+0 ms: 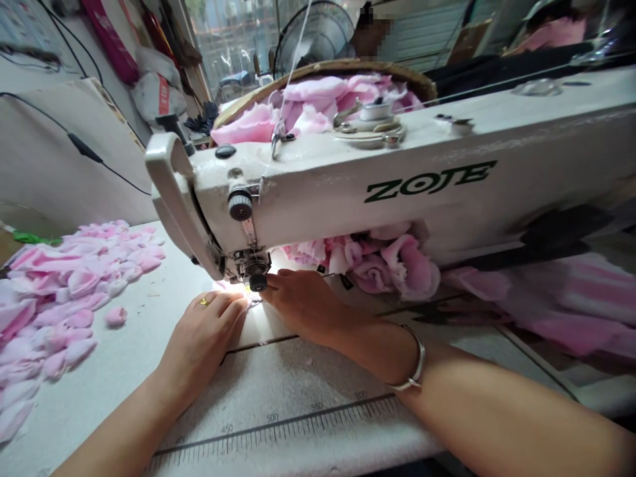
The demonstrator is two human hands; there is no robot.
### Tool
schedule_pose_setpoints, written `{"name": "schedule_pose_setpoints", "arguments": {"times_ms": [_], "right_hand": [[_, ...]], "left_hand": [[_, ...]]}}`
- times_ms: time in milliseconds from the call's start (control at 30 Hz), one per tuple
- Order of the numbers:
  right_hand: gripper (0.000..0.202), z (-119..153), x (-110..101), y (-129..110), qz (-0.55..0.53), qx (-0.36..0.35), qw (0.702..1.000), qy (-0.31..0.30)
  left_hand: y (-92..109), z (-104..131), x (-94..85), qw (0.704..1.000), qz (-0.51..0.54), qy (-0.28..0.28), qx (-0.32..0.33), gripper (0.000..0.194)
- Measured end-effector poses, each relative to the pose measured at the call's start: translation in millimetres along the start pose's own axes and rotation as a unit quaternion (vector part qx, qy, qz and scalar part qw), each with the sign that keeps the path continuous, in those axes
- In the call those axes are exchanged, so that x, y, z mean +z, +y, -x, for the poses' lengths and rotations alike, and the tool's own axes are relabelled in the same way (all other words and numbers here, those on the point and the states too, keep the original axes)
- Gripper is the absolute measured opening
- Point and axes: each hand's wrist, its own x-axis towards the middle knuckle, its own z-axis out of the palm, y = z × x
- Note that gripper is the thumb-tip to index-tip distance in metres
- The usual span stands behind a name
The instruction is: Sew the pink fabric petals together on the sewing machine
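Under the lit head of the white sewing machine [298,212], a small piece of pink fabric [223,286] shows in part beside the needle area. My left hand [206,328], with a yellow ring, is bent over this fabric, fingers close together and tips pressed down at the needle plate. From the other side, my right hand [303,301] reaches in with curled fingers right by the presser foot area and a black knob [258,279]. Its fingertips are hidden behind the machine head, so what they grip cannot be made out. A silver bangle [417,361] circles the right wrist.
Many pink and white fabric pieces [64,298] lie on the left of the table, with one loose piece [116,317] apart. Pink fabric flowers [387,268] sit beneath the machine arm. Behind it stand a basket [422,79] of pink fabric and a fan [313,36]. People sit beyond.
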Motion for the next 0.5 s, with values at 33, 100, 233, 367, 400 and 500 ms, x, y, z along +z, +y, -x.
{"name": "schedule_pose_setpoints", "arguments": {"times_ms": [33, 100, 233, 367, 400, 500], "right_hand": [[0.010, 0.2, -1.5, 0.2, 0.000, 0.002, 1.000, -0.005], [0.009, 0.6, -4.9, 0.8, 0.001, 0.008, 1.000, -0.022], [0.012, 1.4, -8.3, 2.1, 0.009, 0.011, 0.999, -0.037], [0.011, 2.1, -5.8, 1.7, 0.030, 0.019, 0.999, -0.022], [0.010, 2.2, -5.1, 1.3, 0.033, 0.022, 0.999, -0.020], [0.009, 1.9, -4.3, 0.0, 0.035, 0.029, 0.999, -0.019]], "left_hand": [[1.3, 0.2, -0.8, 1.000, 0.003, -0.003, -0.002, 0.019], [3.5, 0.4, -2.2, 1.000, 0.006, -0.008, -0.005, 0.022], [6.3, -0.2, -3.1, 1.000, 0.009, -0.019, -0.014, 0.027], [9.0, -0.6, -3.2, 0.999, 0.015, -0.030, -0.020, 0.033], [9.7, -0.6, -3.5, 0.999, 0.019, -0.032, -0.021, 0.034], [11.4, -0.9, -4.5, 0.998, 0.025, -0.041, -0.028, 0.034]]}}
